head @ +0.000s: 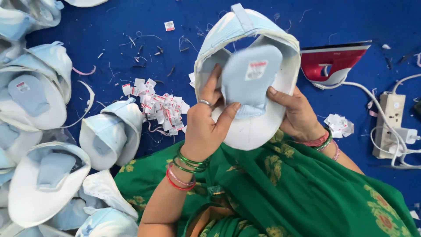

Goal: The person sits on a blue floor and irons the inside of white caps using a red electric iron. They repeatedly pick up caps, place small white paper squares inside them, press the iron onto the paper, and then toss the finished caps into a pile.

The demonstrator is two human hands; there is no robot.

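Both hands are up on a pale blue and white shoe upper (245,83), held over the lap above the green patterned garment (280,188), right in the middle of the view. The left hand (206,125) grips the near left edge, fingers curled round the white rim, thumb pressed up against the light blue tongue piece (250,77) that carries a small red and white label (256,70). There is a ring on one finger, and green and red bangles (186,169) on that wrist. The right hand (298,114) clamps the right edge of the upper, thumb lying across the white lining, the fingers hidden behind it. Pink and green bangles (324,141) sit at its wrist.

Out on the blue surface (109,26), a heap of the same uppers (44,131) fills the left side, from far to near, some stacked into each other. Between that heap and the held upper lies a scatter of small white and red labels (160,107), with loose thread ends all around. One stray label (169,25) lies farther off. To the far right a red and white iron (333,61) rests just behind the held upper, its white cord (368,94) running to a power strip (390,123) at the right edge. A small pile of crumpled labels (341,125) sits near the right wrist.
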